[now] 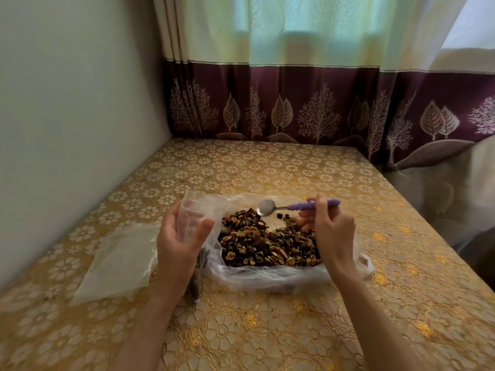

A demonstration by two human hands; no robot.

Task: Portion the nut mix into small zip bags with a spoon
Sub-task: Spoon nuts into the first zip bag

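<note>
Two hands are in view, the left hand [179, 238] at centre left of the frame and the right hand [330, 231] at centre right. There is one spoon [292, 206], with a purple handle, just above centre. One small zip bag [197, 218] is held at centre left. One large open plastic bag [267, 274] sits at centre, carrying one heap of nut mix [267, 242]. One flat stack of clear bags [117, 261] lies at left; its number cannot be told.
</note>
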